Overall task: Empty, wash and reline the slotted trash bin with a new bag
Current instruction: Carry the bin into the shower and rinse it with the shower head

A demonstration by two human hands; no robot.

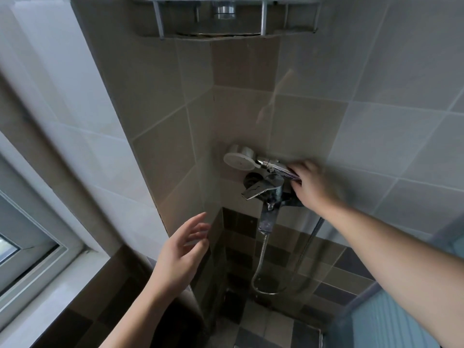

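Note:
A hand shower (241,160) with a round white head and chrome handle lies across the top of the chrome mixer tap (263,188) in the tiled corner. My right hand (312,183) reaches to the handle's right end, its fingers curled round it; the hand is blurred. A metal hose (261,262) hangs from the tap in a loop toward the floor. My left hand (183,254) floats lower left of the tap with fingers spread and relaxed, holding nothing. No trash bin or bag is in view.
A metal corner shelf (226,18) hangs above on the wall. A window with a white frame and sill (57,280) lies to the left. Pale and dark checkered tiles (283,254) cover the walls and floor. A bluish panel (391,320) stands at the lower right.

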